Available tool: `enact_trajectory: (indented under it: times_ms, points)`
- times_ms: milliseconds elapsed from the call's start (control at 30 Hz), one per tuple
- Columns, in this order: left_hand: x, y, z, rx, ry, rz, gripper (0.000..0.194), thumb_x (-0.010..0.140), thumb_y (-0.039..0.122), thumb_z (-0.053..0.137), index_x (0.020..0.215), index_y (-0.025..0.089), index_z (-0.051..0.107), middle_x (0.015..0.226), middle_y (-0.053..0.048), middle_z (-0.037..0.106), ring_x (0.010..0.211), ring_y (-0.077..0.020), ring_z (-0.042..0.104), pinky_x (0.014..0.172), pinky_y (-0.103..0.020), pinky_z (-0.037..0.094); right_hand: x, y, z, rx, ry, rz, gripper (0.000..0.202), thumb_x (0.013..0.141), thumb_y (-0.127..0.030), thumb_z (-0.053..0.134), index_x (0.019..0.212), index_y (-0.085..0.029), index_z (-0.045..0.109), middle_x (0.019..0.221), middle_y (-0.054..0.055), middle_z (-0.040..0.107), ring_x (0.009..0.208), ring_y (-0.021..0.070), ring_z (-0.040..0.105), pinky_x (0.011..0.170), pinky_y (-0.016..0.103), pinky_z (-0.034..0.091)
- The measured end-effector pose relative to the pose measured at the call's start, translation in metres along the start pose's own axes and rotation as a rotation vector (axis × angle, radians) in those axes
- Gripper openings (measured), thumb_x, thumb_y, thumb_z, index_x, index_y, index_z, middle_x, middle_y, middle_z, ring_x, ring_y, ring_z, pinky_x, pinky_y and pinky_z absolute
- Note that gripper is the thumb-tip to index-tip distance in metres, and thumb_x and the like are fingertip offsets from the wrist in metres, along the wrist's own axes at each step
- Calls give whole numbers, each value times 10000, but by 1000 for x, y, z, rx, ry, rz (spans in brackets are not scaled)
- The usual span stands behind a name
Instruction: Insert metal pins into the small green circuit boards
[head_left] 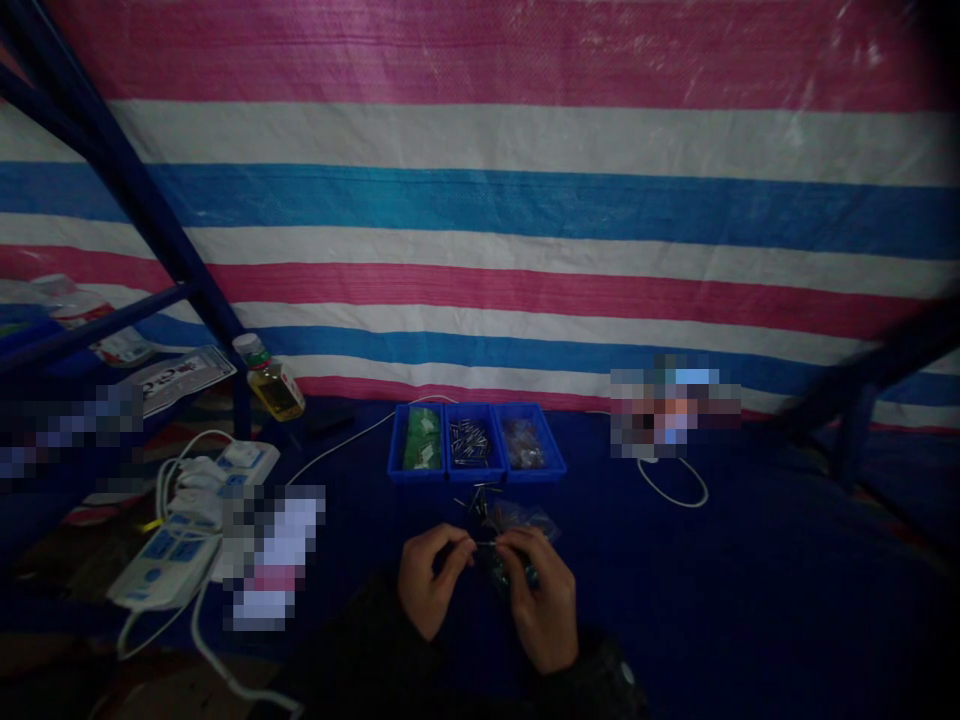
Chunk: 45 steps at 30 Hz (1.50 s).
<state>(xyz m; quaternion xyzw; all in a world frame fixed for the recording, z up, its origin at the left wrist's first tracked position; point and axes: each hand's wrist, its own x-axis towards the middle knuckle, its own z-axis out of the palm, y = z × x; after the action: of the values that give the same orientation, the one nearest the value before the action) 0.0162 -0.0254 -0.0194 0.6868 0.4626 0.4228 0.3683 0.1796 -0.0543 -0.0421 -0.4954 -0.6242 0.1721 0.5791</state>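
My left hand [435, 578] and my right hand [541, 596] face each other low in the middle of the view. Both are closed in a pinch on a thin, pale metal pin [486, 543], one at each end; its exact kind is too small to tell. Just beyond them lies a loose heap of similar metal pins [480, 497]. A clear plastic bag [531, 520] sits beside the heap, partly behind my right hand. Small greenish pieces beneath my hands are too dark to make out.
Three joined blue bins stand behind: green packets [424, 438] left, metal pins [470, 442] middle, clear small packets [523, 443] right. To the left are a power strip [161, 560] with white cables and a bottle [270, 380]. Blue frame bars [142, 185] and striped sheeting [525, 210] surround the table.
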Motion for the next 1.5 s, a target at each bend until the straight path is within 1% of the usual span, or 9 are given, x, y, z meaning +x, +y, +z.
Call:
enact_trajectory:
  times_ms: [200, 333, 667, 767, 933, 1100, 1300, 1433, 1500]
  points:
    - [-3, 2, 0, 19, -56, 54, 278, 1001, 299, 521, 801, 179, 672, 733, -32, 684, 705, -168, 653, 700, -255, 476, -1, -1, 1, 35, -69, -10, 184, 995, -135, 521, 949, -222, 676, 942, 64, 687, 879, 201, 686, 764, 307, 556]
    - [-3, 3, 1, 43, -93, 80, 254, 993, 286, 527, 811, 181, 670, 746, -33, 687, 693, -164, 642, 681, -252, 469, 0, -4, 2, 40, -118, -3, 194, 997, -126, 512, 938, -217, 673, 943, 60, 672, 868, 192, 679, 772, 300, 542]
    - [-3, 3, 2, 54, -92, 100, 244, 979, 264, 542, 776, 184, 651, 732, -32, 680, 707, -170, 646, 689, -255, 456, 3, -6, 3, 38, -211, 53, 211, 1030, -166, 446, 895, -214, 600, 889, 41, 634, 815, 172, 640, 734, 275, 493]
    - [-3, 2, 3, 47, -91, 116, 241, 975, 268, 546, 773, 182, 645, 732, -30, 676, 716, -171, 647, 693, -254, 453, 2, -5, 3, 35, -218, 67, 218, 1037, -185, 439, 884, -214, 592, 877, 37, 629, 811, 172, 632, 737, 278, 481]
    - [-2, 3, 2, 13, -68, 95, 247, 980, 279, 536, 787, 178, 651, 731, -29, 683, 693, -165, 642, 676, -251, 454, 0, -3, 3, 72, -213, 68, 119, 1020, -183, 481, 1038, -218, 593, 929, 37, 631, 827, 174, 624, 742, 283, 474]
    - [-2, 5, 1, 15, -74, 68, 262, 982, 291, 539, 783, 174, 664, 728, -34, 680, 683, -166, 631, 669, -254, 457, 1, -3, 5, 73, -204, 54, 161, 1024, -159, 447, 941, -222, 568, 890, 31, 603, 813, 175, 601, 743, 290, 457]
    - [-2, 5, 1, 6, -85, 75, 240, 976, 280, 544, 798, 172, 663, 730, -35, 681, 684, -167, 632, 670, -257, 454, 3, -5, 4, 61, -202, 76, 199, 1040, -193, 445, 889, -219, 571, 888, 29, 596, 814, 168, 604, 739, 280, 459]
    - [-3, 3, 1, 5, -90, 70, 213, 978, 269, 544, 827, 174, 659, 751, -31, 684, 697, -163, 631, 671, -254, 449, 1, -3, 3, 66, -172, 78, 105, 1022, -196, 495, 1045, -221, 594, 944, 37, 629, 840, 174, 630, 743, 275, 478]
    - [-3, 2, 1, 4, -93, 67, 202, 976, 263, 548, 830, 175, 657, 758, -30, 683, 708, -163, 633, 677, -254, 450, 0, -3, 3, 75, -175, 62, 114, 1018, -179, 494, 1056, -222, 592, 957, 40, 637, 850, 175, 637, 751, 275, 482]
